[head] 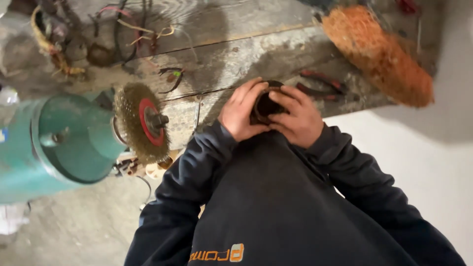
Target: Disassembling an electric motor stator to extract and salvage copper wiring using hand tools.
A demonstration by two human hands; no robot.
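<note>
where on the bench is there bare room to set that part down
Bare planks lie between the wire brush wheel and the left hand, and mid-bench behind both hands. Crowded: wire tangle far left, orange mesh bundle and red-handled pliers right.

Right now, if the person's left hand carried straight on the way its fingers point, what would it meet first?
The left hand points across the dark ring-shaped part it grips, so it would probably meet the right hand first, cupped on the other side; depth is hard to judge.

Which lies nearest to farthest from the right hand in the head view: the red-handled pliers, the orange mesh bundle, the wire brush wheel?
1. red-handled pliers, just beyond the right hand.
2. orange mesh bundle, upper right on the bench.
3. wire brush wheel, left, on the green grinder.
</note>
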